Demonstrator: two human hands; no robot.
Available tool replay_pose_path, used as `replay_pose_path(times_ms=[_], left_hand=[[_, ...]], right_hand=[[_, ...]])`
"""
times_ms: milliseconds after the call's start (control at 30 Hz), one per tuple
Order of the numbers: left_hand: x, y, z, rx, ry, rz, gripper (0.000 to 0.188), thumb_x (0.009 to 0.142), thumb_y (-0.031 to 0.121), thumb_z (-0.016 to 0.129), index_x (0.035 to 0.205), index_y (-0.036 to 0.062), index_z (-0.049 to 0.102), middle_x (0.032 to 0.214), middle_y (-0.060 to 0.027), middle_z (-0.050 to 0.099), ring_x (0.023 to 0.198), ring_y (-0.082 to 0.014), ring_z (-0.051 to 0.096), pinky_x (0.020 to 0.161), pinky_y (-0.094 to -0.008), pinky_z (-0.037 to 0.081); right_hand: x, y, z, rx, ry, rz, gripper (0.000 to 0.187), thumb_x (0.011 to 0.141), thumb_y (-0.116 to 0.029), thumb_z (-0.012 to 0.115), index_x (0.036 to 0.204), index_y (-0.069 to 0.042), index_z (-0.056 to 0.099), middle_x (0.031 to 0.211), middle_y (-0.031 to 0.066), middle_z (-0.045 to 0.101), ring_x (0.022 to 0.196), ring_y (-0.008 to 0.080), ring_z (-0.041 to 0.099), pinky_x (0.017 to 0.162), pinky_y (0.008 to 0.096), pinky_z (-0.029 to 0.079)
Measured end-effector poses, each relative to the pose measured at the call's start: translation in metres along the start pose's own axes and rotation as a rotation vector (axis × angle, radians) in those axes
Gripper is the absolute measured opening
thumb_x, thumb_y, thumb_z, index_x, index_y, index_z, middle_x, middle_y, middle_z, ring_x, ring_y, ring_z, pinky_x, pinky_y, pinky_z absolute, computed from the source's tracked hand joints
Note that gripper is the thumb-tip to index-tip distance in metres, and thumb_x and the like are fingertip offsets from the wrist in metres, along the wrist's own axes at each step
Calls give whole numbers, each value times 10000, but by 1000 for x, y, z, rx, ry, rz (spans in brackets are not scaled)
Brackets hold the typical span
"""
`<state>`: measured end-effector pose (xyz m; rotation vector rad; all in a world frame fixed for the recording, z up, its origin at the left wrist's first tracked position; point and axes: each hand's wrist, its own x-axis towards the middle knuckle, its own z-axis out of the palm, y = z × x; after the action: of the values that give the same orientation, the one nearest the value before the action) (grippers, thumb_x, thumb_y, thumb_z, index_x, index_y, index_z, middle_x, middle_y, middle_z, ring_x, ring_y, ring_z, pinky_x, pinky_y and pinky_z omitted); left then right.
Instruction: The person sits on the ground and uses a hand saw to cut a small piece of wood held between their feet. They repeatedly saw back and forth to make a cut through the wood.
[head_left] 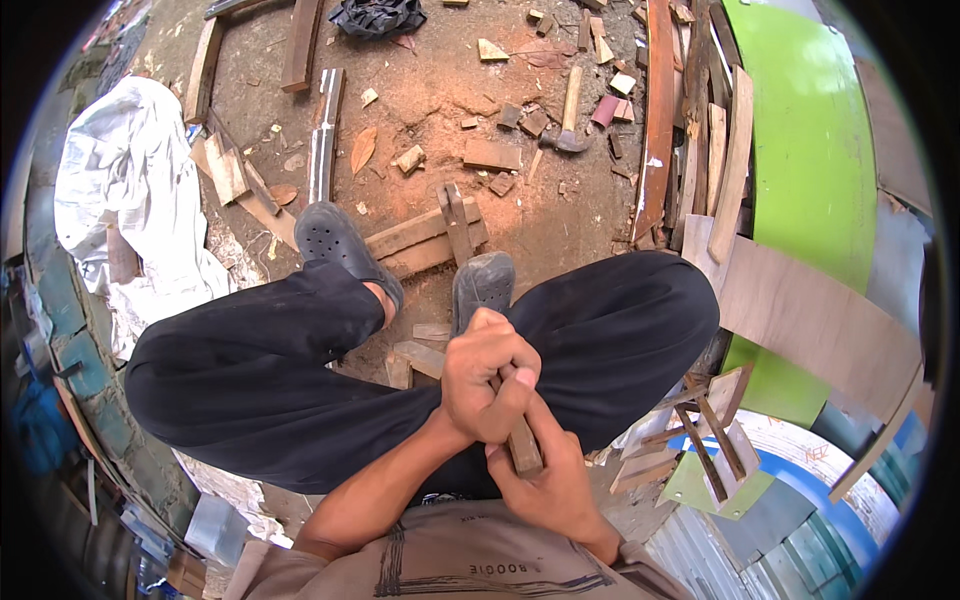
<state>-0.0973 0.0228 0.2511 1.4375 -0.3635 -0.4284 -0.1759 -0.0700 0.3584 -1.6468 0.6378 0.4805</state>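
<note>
My left hand is closed in a fist around the upper part of a short wooden stick, above my lap. Lower down, my right hand wraps the same stick from the right, its fingers partly hidden behind the left fist. The stick's near end shows between the two hands; its far part is covered by the fingers. Beyond my hands, wooden boards lie on the ground by my grey clogs, and a narrow slat lies across them.
A hammer lies among scattered wood offcuts ahead. Long planks and a green panel line the right side. White cloth hangs at left. A small wooden frame stands beside my right knee.
</note>
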Motion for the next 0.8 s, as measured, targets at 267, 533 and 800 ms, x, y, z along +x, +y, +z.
replay_pose_path(times_ms=[267, 533, 800], left_hand=[[84, -97, -28, -160, 64, -191, 252, 872, 196, 552, 700, 15, 590, 617, -63, 579, 588, -159, 516, 621, -323, 432], [33, -40, -12, -18, 51, -2, 202, 802, 190, 555, 665, 48, 595, 644, -71, 608, 608, -196, 564, 700, -337, 452], [29, -67, -53, 150, 139, -27, 234, 866, 169, 555, 694, 16, 595, 610, -50, 561, 695, -146, 530, 651, -311, 436]], right_hand=[[135, 61, 21, 1, 202, -339, 679, 858, -24, 642, 1491, 21, 399, 1012, 315, 675, 994, 465, 668, 755, 384, 549], [53, 18, 13, -67, 160, -204, 671, 855, -10, 630, 1489, 17, 414, 974, 328, 669, 1004, 442, 681, 778, 378, 548], [97, 50, 45, 64, 66, -244, 698, 832, -32, 642, 1492, 3, 417, 938, 336, 665, 928, 488, 661, 762, 453, 532]])
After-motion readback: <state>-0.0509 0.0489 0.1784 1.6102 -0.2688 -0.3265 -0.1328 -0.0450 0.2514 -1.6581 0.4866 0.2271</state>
